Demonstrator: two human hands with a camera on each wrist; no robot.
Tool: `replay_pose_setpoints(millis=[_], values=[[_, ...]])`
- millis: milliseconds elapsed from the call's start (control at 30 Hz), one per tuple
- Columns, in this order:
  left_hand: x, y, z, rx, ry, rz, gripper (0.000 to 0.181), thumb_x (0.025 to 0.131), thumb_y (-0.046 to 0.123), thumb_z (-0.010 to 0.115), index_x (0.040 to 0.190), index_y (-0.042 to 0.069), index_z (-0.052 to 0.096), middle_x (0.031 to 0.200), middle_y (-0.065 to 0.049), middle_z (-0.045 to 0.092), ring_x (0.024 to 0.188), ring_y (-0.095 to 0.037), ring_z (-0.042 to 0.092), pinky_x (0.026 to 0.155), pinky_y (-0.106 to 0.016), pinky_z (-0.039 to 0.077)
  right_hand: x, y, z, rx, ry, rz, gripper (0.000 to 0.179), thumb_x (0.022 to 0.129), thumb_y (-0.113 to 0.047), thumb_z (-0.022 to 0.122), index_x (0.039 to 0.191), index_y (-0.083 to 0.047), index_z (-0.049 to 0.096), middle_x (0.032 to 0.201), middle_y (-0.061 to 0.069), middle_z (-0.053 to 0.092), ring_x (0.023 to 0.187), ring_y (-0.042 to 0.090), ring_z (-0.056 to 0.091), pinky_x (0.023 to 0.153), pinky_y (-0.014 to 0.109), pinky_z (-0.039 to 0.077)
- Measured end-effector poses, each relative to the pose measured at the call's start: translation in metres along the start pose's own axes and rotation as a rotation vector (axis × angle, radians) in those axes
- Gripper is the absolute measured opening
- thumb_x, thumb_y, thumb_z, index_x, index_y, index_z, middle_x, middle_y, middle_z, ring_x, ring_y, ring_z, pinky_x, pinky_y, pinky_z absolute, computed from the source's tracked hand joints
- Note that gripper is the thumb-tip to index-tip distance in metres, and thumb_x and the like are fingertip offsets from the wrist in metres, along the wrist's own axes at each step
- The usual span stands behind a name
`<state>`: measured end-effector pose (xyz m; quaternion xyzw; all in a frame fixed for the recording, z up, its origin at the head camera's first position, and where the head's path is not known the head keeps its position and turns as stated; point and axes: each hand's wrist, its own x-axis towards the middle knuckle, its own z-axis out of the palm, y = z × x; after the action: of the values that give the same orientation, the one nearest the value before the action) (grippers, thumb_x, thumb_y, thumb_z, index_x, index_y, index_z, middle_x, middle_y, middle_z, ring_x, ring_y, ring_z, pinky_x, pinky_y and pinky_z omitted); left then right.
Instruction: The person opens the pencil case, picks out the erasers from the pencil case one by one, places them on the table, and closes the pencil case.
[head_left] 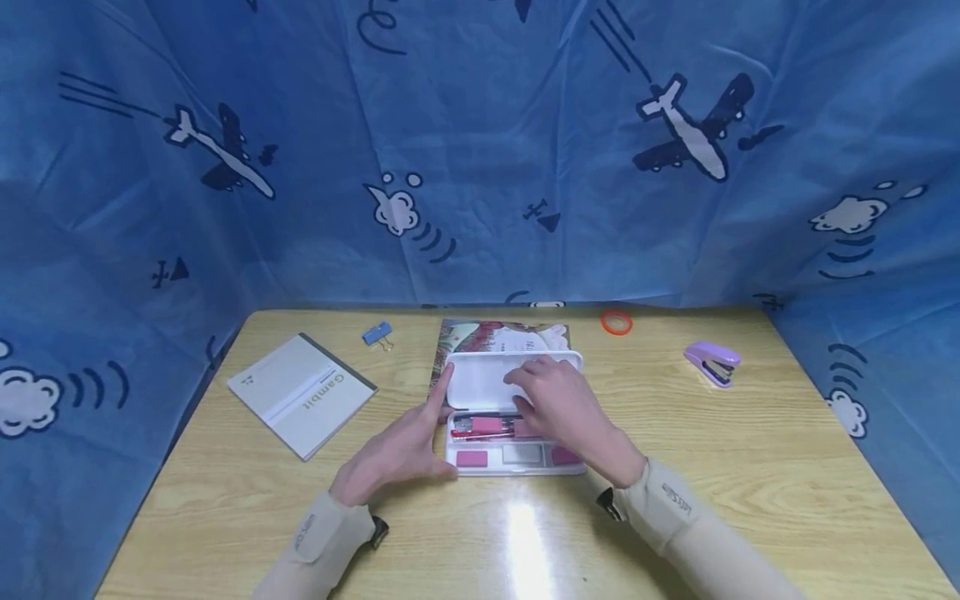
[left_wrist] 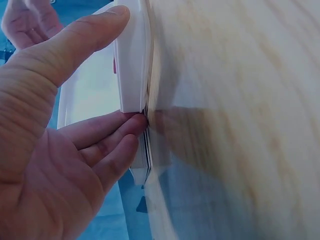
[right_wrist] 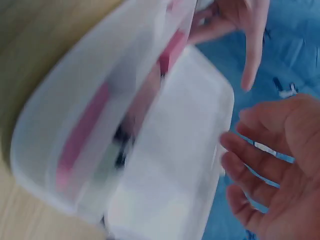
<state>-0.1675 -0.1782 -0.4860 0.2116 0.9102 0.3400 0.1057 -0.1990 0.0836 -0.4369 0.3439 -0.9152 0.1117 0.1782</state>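
A white pencil case (head_left: 476,382) lies on the table with its lid raised. Inside are a pink block (head_left: 472,458) at the front left, another pink block (head_left: 566,456) at the front right, and a red pen-like stick (head_left: 480,433) among further items. My left hand (head_left: 397,450) holds the case's left end, its thumb on the near corner and fingers by the hinge side. In the left wrist view, the left thumb (left_wrist: 95,35) presses the white wall. Over the lid's right part, my right hand (head_left: 558,400) hovers with loosely bent fingers, holding nothing; the right wrist view shows it beside the lid (right_wrist: 175,135).
A picture-covered booklet (head_left: 495,333) lies partly behind and under the lid. To the left are a notebook (head_left: 300,396) and a blue binder clip (head_left: 377,333). An orange ring (head_left: 617,322) and a purple stapler (head_left: 712,362) lie to the right. Blue printed cloth (head_left: 480,167) hangs behind.
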Motion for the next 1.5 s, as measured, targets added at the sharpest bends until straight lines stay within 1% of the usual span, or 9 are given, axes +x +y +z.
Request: replay_pose_setpoints(millis=[200, 367, 500, 667, 767, 933, 1033, 1200, 1500], values=[[0.003, 0.002, 0.000, 0.021, -0.031, -0.011, 0.146, 0.068, 0.023, 0.094, 0.160, 0.036, -0.018, 0.152, -0.009, 0.055, 0.143, -0.025, 0.048, 0.121, -0.043, 0.039, 0.004, -0.019, 0.016, 0.013, -0.207, 0.003, 0.007, 0.081, -0.013, 0.081, 0.086, -0.014, 0.076, 0.075, -0.001, 0.069, 0.071, 0.020, 0.062, 0.059, 0.036, 0.053], [0.005, 0.005, 0.000, 0.064, -0.048, -0.010, 0.141, 0.069, 0.027, 0.094, 0.163, 0.032, -0.012, 0.156, -0.009, 0.050, 0.145, -0.026, 0.046, 0.121, -0.043, 0.039, 0.005, -0.025, 0.026, -0.018, -0.278, 0.014, 0.007, 0.084, -0.015, 0.079, 0.081, -0.013, 0.072, 0.073, 0.000, 0.066, 0.066, 0.019, 0.058, 0.053, 0.033, 0.049], [0.006, 0.007, 0.001, 0.080, -0.056, -0.012, 0.136, 0.070, 0.029, 0.093, 0.165, 0.027, -0.004, 0.160, -0.013, 0.043, 0.147, -0.030, 0.042, 0.121, -0.045, 0.038, 0.005, -0.027, 0.030, -0.077, -0.278, 0.008, 0.007, 0.084, -0.015, 0.079, 0.084, -0.012, 0.073, 0.075, 0.001, 0.066, 0.065, 0.018, 0.058, 0.053, 0.032, 0.050], [0.007, 0.007, 0.001, 0.106, -0.070, -0.037, 0.130, 0.071, 0.033, 0.092, 0.165, 0.025, 0.003, 0.166, -0.009, 0.033, 0.151, -0.030, 0.036, 0.122, -0.047, 0.036, 0.007, -0.028, 0.033, -0.121, -0.277, 0.006, 0.007, 0.083, -0.013, 0.079, 0.086, -0.012, 0.072, 0.076, 0.001, 0.066, 0.065, 0.017, 0.057, 0.052, 0.030, 0.050], [0.007, 0.007, 0.002, 0.110, -0.068, -0.037, 0.128, 0.071, 0.034, 0.092, 0.165, 0.023, 0.006, 0.166, -0.008, 0.033, 0.151, -0.030, 0.036, 0.122, -0.048, 0.036, 0.008, -0.027, 0.034, -0.127, -0.283, 0.013, 0.007, 0.084, -0.015, 0.078, 0.086, -0.012, 0.072, 0.076, 0.001, 0.066, 0.065, 0.016, 0.056, 0.052, 0.029, 0.049], [0.006, 0.007, 0.002, 0.117, -0.062, -0.030, 0.127, 0.071, 0.035, 0.092, 0.165, 0.021, 0.007, 0.167, -0.008, 0.030, 0.150, -0.031, 0.036, 0.122, -0.048, 0.036, 0.005, -0.026, 0.030, -0.070, -0.282, 0.050, 0.013, 0.088, -0.022, 0.077, 0.083, -0.012, 0.068, 0.073, 0.000, 0.063, 0.063, 0.015, 0.054, 0.050, 0.029, 0.048], [0.005, 0.007, 0.001, 0.117, -0.056, -0.035, 0.128, 0.071, 0.035, 0.092, 0.165, 0.022, 0.006, 0.167, -0.009, 0.030, 0.150, -0.032, 0.037, 0.122, -0.048, 0.035, 0.000, -0.022, 0.022, -0.019, -0.250, 0.080, 0.020, 0.090, -0.025, 0.076, 0.078, -0.014, 0.064, 0.069, -0.002, 0.059, 0.060, 0.015, 0.053, 0.048, 0.031, 0.047], [0.004, 0.007, 0.001, 0.113, -0.051, -0.060, 0.130, 0.070, 0.037, 0.092, 0.165, 0.027, 0.003, 0.168, -0.009, 0.027, 0.151, -0.033, 0.035, 0.122, -0.050, 0.035, -0.014, -0.002, 0.006, 0.031, -0.198, 0.134, 0.027, 0.084, -0.024, 0.083, 0.074, -0.017, 0.059, 0.067, -0.004, 0.053, 0.058, 0.012, 0.047, 0.048, 0.030, 0.042], [-0.002, 0.005, -0.002, 0.127, -0.047, -0.098, 0.130, 0.071, 0.036, 0.092, 0.165, 0.031, 0.002, 0.165, -0.007, 0.034, 0.151, -0.031, 0.035, 0.123, -0.049, 0.034, -0.050, 0.047, -0.013, 0.100, -0.180, 0.251, 0.017, 0.079, -0.011, 0.085, 0.079, -0.013, 0.067, 0.071, -0.002, 0.058, 0.060, 0.010, 0.047, 0.050, 0.024, 0.040]])
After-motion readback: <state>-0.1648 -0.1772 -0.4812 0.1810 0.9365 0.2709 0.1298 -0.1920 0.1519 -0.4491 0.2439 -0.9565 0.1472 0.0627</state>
